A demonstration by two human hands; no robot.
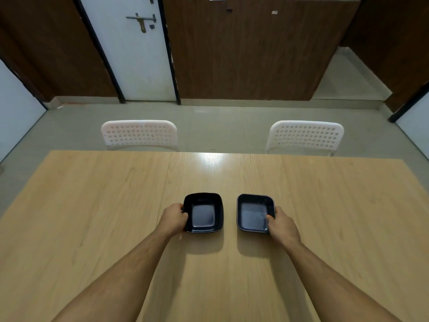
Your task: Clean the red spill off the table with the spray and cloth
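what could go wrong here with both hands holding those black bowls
Each hand grips only one rim: the left hand on the left black square bowl, the right hand on the right black square bowl. Lifted so, either could tip or slip. No spray, cloth or red spill is visible on the wooden table.

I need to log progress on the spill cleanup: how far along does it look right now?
Nothing looks cleaned yet, and no red spill, spray or cloth is in view on the table. In hand: the left hand grips the left black bowl by its rim, and the right hand grips the right black bowl; both bowls look empty. Left: spraying and wiping, the whole job as far as this view shows.
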